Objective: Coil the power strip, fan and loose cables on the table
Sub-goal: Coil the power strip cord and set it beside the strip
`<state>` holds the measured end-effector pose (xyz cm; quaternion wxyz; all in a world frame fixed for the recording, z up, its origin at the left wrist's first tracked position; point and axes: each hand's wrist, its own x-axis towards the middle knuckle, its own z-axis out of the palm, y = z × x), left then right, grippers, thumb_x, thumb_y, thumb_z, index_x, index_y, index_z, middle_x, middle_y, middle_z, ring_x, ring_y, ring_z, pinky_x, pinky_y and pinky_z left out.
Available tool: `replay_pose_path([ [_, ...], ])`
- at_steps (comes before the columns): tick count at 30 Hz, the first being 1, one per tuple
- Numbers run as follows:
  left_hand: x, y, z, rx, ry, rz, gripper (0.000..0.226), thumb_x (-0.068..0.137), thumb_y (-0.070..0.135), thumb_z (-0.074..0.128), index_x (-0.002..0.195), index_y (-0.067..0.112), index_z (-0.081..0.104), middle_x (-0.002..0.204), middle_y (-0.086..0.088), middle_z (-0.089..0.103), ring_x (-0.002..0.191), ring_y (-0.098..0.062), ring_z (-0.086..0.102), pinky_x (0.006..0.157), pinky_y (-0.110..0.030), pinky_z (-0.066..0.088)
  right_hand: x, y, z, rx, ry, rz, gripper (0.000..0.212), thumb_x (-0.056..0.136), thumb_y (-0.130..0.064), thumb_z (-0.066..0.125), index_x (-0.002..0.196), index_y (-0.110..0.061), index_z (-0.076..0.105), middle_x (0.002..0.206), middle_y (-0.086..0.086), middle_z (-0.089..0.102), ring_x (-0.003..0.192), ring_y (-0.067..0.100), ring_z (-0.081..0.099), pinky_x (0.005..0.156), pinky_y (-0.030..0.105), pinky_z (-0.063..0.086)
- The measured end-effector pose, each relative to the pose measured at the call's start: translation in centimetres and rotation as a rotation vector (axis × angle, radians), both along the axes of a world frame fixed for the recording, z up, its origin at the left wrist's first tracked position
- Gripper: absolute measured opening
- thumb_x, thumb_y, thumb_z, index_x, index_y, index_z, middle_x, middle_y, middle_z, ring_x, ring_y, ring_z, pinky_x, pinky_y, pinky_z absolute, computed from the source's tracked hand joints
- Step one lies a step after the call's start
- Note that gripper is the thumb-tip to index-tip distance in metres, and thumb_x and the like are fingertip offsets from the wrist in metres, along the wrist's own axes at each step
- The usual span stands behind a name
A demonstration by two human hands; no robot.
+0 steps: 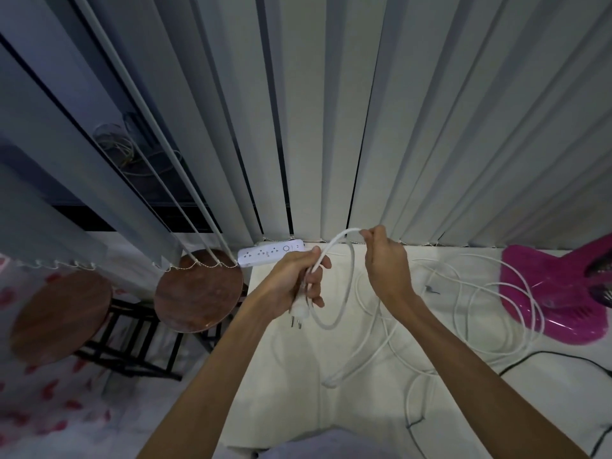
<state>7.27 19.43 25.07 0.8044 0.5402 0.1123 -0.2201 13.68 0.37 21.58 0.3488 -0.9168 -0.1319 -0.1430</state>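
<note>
A white power strip [271, 253] lies at the table's far left corner. My left hand [299, 281] grips its thick white cord [344, 286] near the plug [297, 315], which hangs below my fist with its pins down. One loop of the cord curves under and to the right of that hand. My right hand [385, 260] pinches the same cord at the top of the loop, above the table. A pink fan [546, 293] lies at the right edge. Thin white loose cables [490, 313] sprawl tangled between my right arm and the fan.
The white table [298, 392] stands against grey vertical blinds [331, 127]. Two round brown stools [198, 289] stand left of the table. A black cable [563, 357] runs along the table's right side, and another thin one near the front edge.
</note>
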Motion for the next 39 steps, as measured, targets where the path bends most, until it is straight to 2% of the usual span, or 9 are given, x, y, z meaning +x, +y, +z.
replay_pose_path([
  [7, 0.1, 1.0, 0.3, -0.173, 0.094, 0.090, 0.033, 0.101, 0.038, 0.045, 0.080, 0.015, 0.052, 0.049, 0.009, 0.028, 0.035, -0.005, 0.023, 0.036, -0.019, 0.028, 1.3, 0.5, -0.1, 0.067, 0.114, 0.009, 0.027, 0.103, -0.028, 0.048, 0.092, -0.005, 0.055, 0.058, 0.003, 0.054, 0.051, 0.027, 0.053, 0.050, 0.036, 0.042],
  [12, 1.5, 3.8, 1.8, -0.309, 0.025, 0.298, 0.029, 0.098, 0.038, 0.046, 0.080, 0.015, 0.050, 0.045, 0.011, 0.030, 0.031, -0.001, 0.024, 0.033, -0.017, 0.025, -3.3, 0.8, -3.4, 0.750, 0.836, 0.316, 0.012, 0.092, -0.012, 0.066, 0.101, -0.011, 0.059, 0.066, 0.004, 0.063, 0.057, 0.018, 0.061, 0.064, 0.028, 0.054],
  [16, 2.3, 5.9, 3.2, -0.229, -0.013, 0.311, 0.027, 0.093, 0.039, 0.056, 0.080, 0.015, 0.054, 0.048, 0.010, 0.036, 0.032, -0.003, 0.028, 0.033, -0.017, 0.029, -8.1, 1.3, -7.0, 0.814, 1.205, 0.507, 0.004, 0.088, -0.009, 0.067, 0.088, -0.011, 0.064, 0.070, 0.010, 0.063, 0.071, 0.027, 0.064, 0.084, 0.048, 0.049],
  [21, 2.2, 8.1, 4.4, -0.085, -0.142, 0.301, 0.032, 0.094, 0.039, 0.057, 0.078, 0.012, 0.061, 0.047, 0.009, 0.035, 0.032, -0.003, 0.027, 0.034, -0.017, 0.029, -11.5, -0.2, -10.6, 0.521, 1.181, 0.541, 0.007, 0.091, 0.000, 0.063, 0.091, -0.006, 0.058, 0.079, 0.011, 0.066, 0.080, 0.022, 0.066, 0.083, 0.033, 0.050],
  [26, 2.1, 10.4, 4.5, -0.455, -0.196, 0.356, 0.036, 0.103, 0.039, 0.041, 0.085, 0.014, 0.059, 0.045, 0.010, 0.038, 0.032, -0.002, 0.032, 0.037, -0.016, 0.027, -12.7, -2.0, -12.4, 0.402, 1.149, 0.527, 0.012, 0.091, 0.002, 0.063, 0.092, -0.008, 0.056, 0.087, 0.007, 0.064, 0.091, 0.020, 0.062, 0.090, 0.033, 0.046],
  [29, 2.0, 11.9, 3.7, -0.547, -0.199, 0.354, 0.037, 0.106, 0.037, 0.034, 0.088, 0.014, 0.057, 0.046, 0.008, 0.041, 0.033, -0.003, 0.032, 0.041, -0.016, 0.025, -12.1, -2.8, -12.3, 0.612, 1.066, 0.334, 0.009, 0.095, 0.007, 0.054, 0.095, -0.002, 0.054, 0.080, 0.011, 0.063, 0.082, 0.027, 0.067, 0.087, 0.035, 0.051],
  [32, 1.0, 12.6, 2.6, -0.411, -0.171, 0.232, 0.033, 0.104, 0.031, 0.039, 0.094, 0.011, 0.063, 0.047, 0.009, 0.040, 0.037, -0.003, 0.032, 0.042, -0.019, 0.032, -9.5, -4.1, -10.8, 1.014, 0.964, -0.072, 0.021, 0.096, 0.004, 0.049, 0.099, -0.009, 0.065, 0.070, 0.007, 0.054, 0.051, 0.018, 0.058, 0.056, 0.034, 0.057],
  [36, 0.2, 11.8, 1.6, -0.165, -0.117, 0.015, 0.029, 0.095, 0.023, 0.047, 0.101, 0.004, 0.067, 0.048, 0.005, 0.035, 0.038, -0.013, 0.041, 0.045, -0.022, 0.042, -3.5, -7.2, -7.2, 1.031, 0.745, -0.197, 0.030, 0.095, 0.000, 0.045, 0.097, -0.020, 0.068, 0.067, 0.002, 0.039, 0.038, 0.004, 0.028, 0.040, 0.013, 0.019],
  [39, 0.4, 10.6, 1.6, -0.132, -0.014, -0.072, 0.023, 0.086, 0.027, 0.053, 0.084, 0.009, 0.067, 0.053, 0.000, 0.043, 0.037, -0.015, 0.038, 0.042, -0.022, 0.039, -0.1, -8.9, -4.8, 0.926, 0.608, -0.236, 0.027, 0.096, -0.007, 0.047, 0.099, -0.021, 0.070, 0.065, 0.000, 0.039, 0.037, 0.003, 0.024, 0.039, 0.013, 0.016],
])
